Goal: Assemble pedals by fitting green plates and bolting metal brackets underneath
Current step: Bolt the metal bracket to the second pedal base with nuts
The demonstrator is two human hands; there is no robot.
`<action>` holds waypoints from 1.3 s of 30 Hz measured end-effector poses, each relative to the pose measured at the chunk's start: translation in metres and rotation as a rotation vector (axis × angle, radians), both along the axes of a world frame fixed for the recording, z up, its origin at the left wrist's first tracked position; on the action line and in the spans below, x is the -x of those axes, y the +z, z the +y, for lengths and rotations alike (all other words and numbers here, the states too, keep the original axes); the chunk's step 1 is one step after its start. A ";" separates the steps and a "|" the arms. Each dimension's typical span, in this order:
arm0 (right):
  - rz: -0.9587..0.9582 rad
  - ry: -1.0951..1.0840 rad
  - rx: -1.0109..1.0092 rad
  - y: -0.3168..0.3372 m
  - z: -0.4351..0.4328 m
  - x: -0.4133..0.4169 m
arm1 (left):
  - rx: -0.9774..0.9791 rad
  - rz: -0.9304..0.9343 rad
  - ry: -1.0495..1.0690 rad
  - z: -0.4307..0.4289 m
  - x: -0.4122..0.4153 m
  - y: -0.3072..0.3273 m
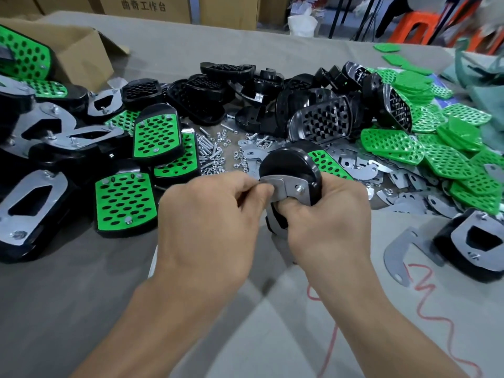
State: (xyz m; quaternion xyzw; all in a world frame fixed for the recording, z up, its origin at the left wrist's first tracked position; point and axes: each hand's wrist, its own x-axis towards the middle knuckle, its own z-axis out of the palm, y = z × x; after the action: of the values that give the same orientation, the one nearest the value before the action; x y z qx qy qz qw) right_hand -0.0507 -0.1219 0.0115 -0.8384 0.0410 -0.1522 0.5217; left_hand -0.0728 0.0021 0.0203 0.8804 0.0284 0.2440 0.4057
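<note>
Close up, two bare arms reach out over the grey table (81, 309). The left hand (215, 211) and right hand (327, 211) meet at one black pedal (286, 165), held up off the table with its bottom side facing the camera. The right hand has its fingers curled round the pedal. A shiny bracket (283, 186) lies on the pedal's bottom side, and a bolt (300, 189) sticks up through it. The left hand pinches the left end of the bracket with its fingers and thumb.

To the right of the pedal and nearer the camera, a red cord (425, 282) wiggles over the table. Beside it lie a spare bracket (401, 255) and a second pedal (474, 241), bottom side up.

To the left of the pedal sit many done pedals (125, 203), some green side up, some metal side up.

Just behind the pedal lie small screws and nuts (212, 151) and a heap of flat metal parts (354, 165). Behind and to the right is a big pile of green plates (436, 143). Further behind the pedal is a heap of black shells (272, 99).

Far behind to the left is a box (81, 55). Far behind to the right is an orange stool (417, 25), blurry.
</note>
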 end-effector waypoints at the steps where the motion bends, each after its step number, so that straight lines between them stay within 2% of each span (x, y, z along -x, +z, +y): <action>1: 0.003 0.004 0.007 0.000 0.000 0.000 | 0.035 -0.009 -0.004 0.001 0.000 0.000; 7: -0.025 0.015 0.017 0.003 0.000 0.001 | 0.027 -0.100 0.003 -0.001 0.002 -0.005; 11: -0.044 0.011 0.040 0.005 -0.001 0.002 | 0.087 -0.089 0.016 -0.004 0.003 -0.005; 22: -0.123 -0.040 0.159 0.005 0.000 0.003 | 0.056 -0.103 0.025 -0.006 0.000 -0.008; 25: -0.132 -0.031 0.145 0.005 -0.001 0.003 | 0.068 -0.006 -0.102 -0.005 -0.002 -0.013; 31: -0.128 -0.025 0.140 0.006 -0.003 0.001 | 0.116 -0.199 -0.001 -0.007 0.002 -0.008; 39: -0.050 0.015 0.056 0.002 -0.002 0.000 | 0.140 -0.169 0.000 -0.007 0.000 -0.008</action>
State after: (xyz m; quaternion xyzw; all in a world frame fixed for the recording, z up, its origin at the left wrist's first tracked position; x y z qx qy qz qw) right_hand -0.0511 -0.1238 0.0136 -0.8489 0.0175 -0.1701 0.5002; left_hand -0.0729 -0.0051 0.0125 0.8262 0.0108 0.3148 0.4672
